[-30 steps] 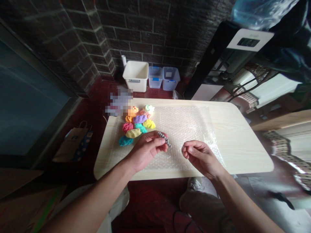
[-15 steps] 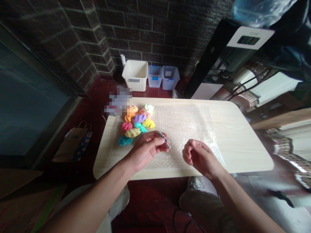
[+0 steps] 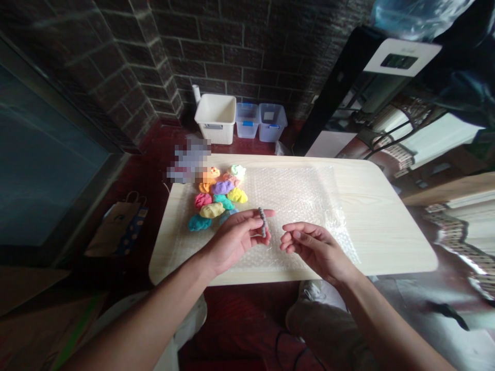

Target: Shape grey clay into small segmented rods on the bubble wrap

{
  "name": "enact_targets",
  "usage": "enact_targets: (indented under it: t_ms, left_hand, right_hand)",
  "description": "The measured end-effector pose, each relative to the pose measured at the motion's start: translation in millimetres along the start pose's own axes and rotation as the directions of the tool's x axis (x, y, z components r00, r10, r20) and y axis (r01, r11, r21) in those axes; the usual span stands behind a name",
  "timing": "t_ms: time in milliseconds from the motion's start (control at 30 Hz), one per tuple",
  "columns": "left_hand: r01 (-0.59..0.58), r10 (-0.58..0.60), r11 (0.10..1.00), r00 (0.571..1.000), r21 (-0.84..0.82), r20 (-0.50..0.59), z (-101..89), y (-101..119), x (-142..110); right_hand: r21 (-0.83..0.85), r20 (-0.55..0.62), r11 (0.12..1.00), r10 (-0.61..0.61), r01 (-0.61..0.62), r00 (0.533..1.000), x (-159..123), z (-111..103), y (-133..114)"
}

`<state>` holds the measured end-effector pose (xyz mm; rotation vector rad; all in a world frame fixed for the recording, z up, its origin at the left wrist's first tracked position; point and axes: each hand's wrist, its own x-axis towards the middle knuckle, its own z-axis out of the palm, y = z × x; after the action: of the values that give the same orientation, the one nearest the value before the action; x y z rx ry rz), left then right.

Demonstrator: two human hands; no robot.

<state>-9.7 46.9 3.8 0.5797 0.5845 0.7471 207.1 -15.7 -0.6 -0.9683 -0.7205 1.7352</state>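
Note:
My left hand pinches a small grey, bumpy strip between thumb and fingers; it stands nearly upright, with its index finger stretched out behind it. To the right, my right hand hovers apart from the strip, its index finger stretched out and nothing visible in it. Both hands are above a sheet of bubble wrap. Soft lumps like modelling clay lie left of my left hand, among them a purple lump, a yellow lump, a teal lump and a blue-grey lump partly behind the hand.
The pale wooden table carries the wrap. Behind it on the floor stand a white bin and two clear boxes, one a clear box. A water dispenser is at the back right. A paper bag stands left.
The grey strip has turned more upright in my left hand, whose index finger has stretched out. My right hand has moved slightly left and its curled fingers have straightened. The blue-grey lump now shows.

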Motion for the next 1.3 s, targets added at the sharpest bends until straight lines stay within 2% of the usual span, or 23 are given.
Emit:
enact_targets:
  t_ms: [200,433,667,900,1133,1300]
  left_hand:
    - [0.018,-0.020,0.999,0.999,0.049,0.035,1.0,-2.1,0.9]
    - [0.018,-0.019,0.999,1.000,0.051,0.019,-1.9,-5.3,3.2]
    - [0.029,-0.031,0.998,0.999,0.054,0.027,-2.1,-4.9,2.0]
    - [0.021,-0.024,0.998,0.998,0.052,0.052,-2.5,-4.7,2.3]
    - [0.029,-0.032,0.998,0.998,0.063,0.048,-1.7,-3.7,1.5]
    - [0.029,-0.030,0.998,0.999,0.060,0.024,-0.6,-3.8,1.9]
  right_hand:
    - [-0.033,-0.002,0.999,-0.021,0.021,1.000,0.1,0.2,1.2]
    - [-0.023,-0.057,0.993,-0.121,0.119,0.991,1.5,-2.4,1.5]
    - [0.024,-0.046,0.997,-0.075,0.076,0.996,-0.4,-4.1,3.6]
    - [-0.009,-0.002,0.994,-0.106,0.106,0.994,-1.4,-3.5,1.2]
    - [0.009,0.039,1.000,-0.025,0.025,0.999,-1.3,-3.2,1.7]
    - [-0.016,0.054,0.992,-0.126,0.127,0.991,-0.6,-3.8,3.7]
